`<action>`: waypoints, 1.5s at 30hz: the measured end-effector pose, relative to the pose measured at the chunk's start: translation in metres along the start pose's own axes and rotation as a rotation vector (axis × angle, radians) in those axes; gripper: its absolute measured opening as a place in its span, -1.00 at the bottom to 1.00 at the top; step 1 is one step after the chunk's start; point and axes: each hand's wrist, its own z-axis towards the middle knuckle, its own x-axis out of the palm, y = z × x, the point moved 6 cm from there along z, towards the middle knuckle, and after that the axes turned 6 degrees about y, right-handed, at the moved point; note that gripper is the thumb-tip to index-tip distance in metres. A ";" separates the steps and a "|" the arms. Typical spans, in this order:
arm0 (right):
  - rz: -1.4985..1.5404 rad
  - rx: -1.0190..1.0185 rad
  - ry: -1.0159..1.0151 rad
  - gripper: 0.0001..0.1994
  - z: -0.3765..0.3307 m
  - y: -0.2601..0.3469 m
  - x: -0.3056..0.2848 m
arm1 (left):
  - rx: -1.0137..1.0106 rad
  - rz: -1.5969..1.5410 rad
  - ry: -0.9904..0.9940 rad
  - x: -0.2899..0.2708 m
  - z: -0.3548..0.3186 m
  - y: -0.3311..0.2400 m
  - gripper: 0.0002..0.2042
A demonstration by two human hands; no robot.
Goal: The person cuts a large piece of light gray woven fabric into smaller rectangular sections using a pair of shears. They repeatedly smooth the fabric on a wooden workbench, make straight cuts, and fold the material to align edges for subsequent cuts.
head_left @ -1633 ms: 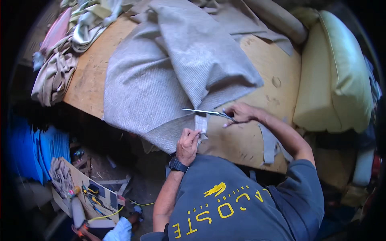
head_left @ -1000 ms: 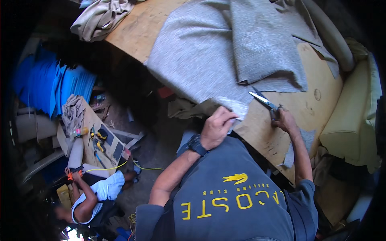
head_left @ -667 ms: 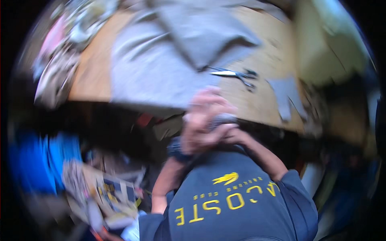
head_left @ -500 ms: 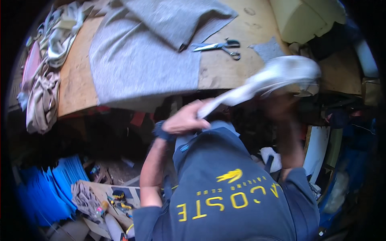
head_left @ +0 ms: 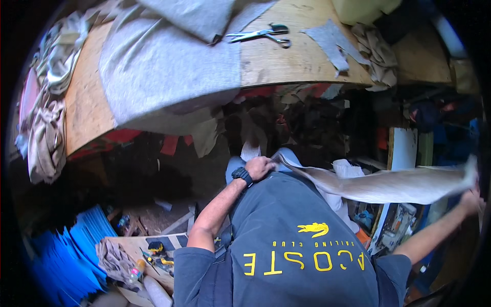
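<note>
A long pale grey-white strip of fabric (head_left: 394, 187) stretches across my lap out to the right, slightly blurred. My left hand (head_left: 260, 168), with a dark watch on its wrist, is closed on the strip's near end at my waist. My right hand (head_left: 473, 200) grips the other end at the far right, arm extended; its fingers are partly hidden by the cloth. Beyond my hands, a large grey fabric piece (head_left: 174, 66) lies on the wooden table (head_left: 279, 66), its front part hanging over the edge. Scissors (head_left: 263, 34) with dark handles rest beside it, blades parted.
Grey fabric scraps (head_left: 327, 43) and a bunched brown cloth (head_left: 377, 53) lie at the table's right. Crumpled cloths (head_left: 48, 138) hang at its left. Blue sheets (head_left: 76, 245) and a board with tools (head_left: 158, 256) are low left. A white panel (head_left: 404, 148) stands at right.
The fabric strip has come down from the table's edge to my lap. My right hand has swung far out to the right with its end; my left hand has moved toward my waist.
</note>
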 end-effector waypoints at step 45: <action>-0.243 -0.578 0.850 -0.67 -0.257 -0.101 0.725 | -0.100 -0.326 -0.750 -0.159 -0.061 -0.024 -0.75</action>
